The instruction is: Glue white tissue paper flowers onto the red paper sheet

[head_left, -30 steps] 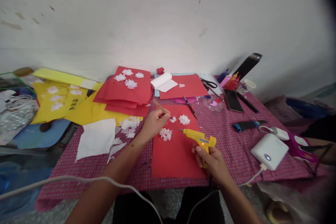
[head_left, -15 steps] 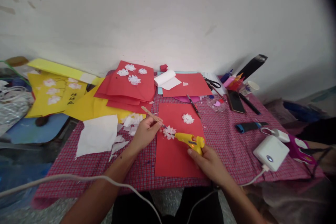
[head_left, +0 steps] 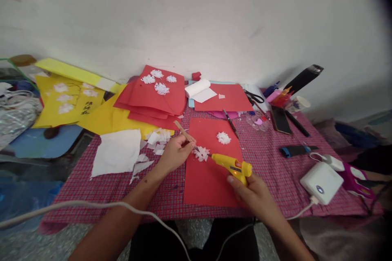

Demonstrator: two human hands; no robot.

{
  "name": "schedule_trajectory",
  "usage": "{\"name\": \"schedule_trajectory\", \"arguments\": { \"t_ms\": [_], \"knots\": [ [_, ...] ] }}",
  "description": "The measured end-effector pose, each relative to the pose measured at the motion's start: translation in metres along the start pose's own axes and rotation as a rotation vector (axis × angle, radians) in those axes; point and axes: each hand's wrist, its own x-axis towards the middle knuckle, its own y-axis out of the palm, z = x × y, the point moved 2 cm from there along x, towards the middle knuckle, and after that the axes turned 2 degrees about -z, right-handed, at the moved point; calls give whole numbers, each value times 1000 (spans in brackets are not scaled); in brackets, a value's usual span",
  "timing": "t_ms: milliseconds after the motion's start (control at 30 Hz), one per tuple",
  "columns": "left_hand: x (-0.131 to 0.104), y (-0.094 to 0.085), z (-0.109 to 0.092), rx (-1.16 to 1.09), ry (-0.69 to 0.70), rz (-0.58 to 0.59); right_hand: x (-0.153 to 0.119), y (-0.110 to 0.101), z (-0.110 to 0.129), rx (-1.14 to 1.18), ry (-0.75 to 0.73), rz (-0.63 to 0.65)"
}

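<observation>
My left hand [head_left: 177, 153] is closed around a slim tool with a flat, light-brown wooden handle [head_left: 183, 130]. Its dark tip points at a white paper flower [head_left: 201, 153] on a sheet of red paper [head_left: 211, 183]. In my right hand [head_left: 254, 189] is a yellow glue gun [head_left: 229, 164] with a small orange light on its side. The nozzle is at the flower's right edge; I cannot tell whether it touches. Farther back on the same sheet lies a second, fuller white paper flower [head_left: 223, 138].
Torn white paper pieces [head_left: 156, 138] and a white paper square [head_left: 118, 151] lie left. Behind are stacked red sheets [head_left: 137, 100], a paper roll [head_left: 197, 88] and a pen [head_left: 230, 123]. A phone [head_left: 281, 119], utility knife [head_left: 294, 150] and white adapter box [head_left: 321, 183] lie right. A cable [head_left: 128, 206] crosses in front.
The view has shifted slightly, moving the scene to the right. The glue gun has drawn a little to the right, away from the flower's middle. Both hands keep their holds.
</observation>
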Motion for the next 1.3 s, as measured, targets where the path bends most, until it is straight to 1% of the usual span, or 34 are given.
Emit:
{"name": "schedule_trajectory", "arguments": {
  "t_ms": [100, 200, 400, 500, 600, 867, 1033, 1167, 1300],
  "knots": [
    [0, 1, 0, -23, -9, 6, -3, -2, -4, -9, -10, -13],
    [-1, 1, 3, -20, 5, 15, -1, 2, -6, -70, -49, -12],
    [0, 0, 3, 20, 4, 8, 4, 18, 8, -206, -155, -11],
    [-1, 0, 2, 43, 5, 7, 6, 23, 14, -229, -158, -15],
    [-1, 0, 1, 32, 1, 9, 9, 26, 15, -280, -138, -29],
    [0, 0, 5, 36, 0, 12, 11, 25, 16, -425, -191, -6],
    [0, 0, 6, 40, 5, 14, 11, 24, 19, -495, -196, -5],
    [0, 0, 5, 89, 26, 2, 10, 22, 24, -483, -226, 0],
    [-1, 0, 4, 93, 37, 12, 4, 16, 25, -391, -211, -16]
  ]
}}
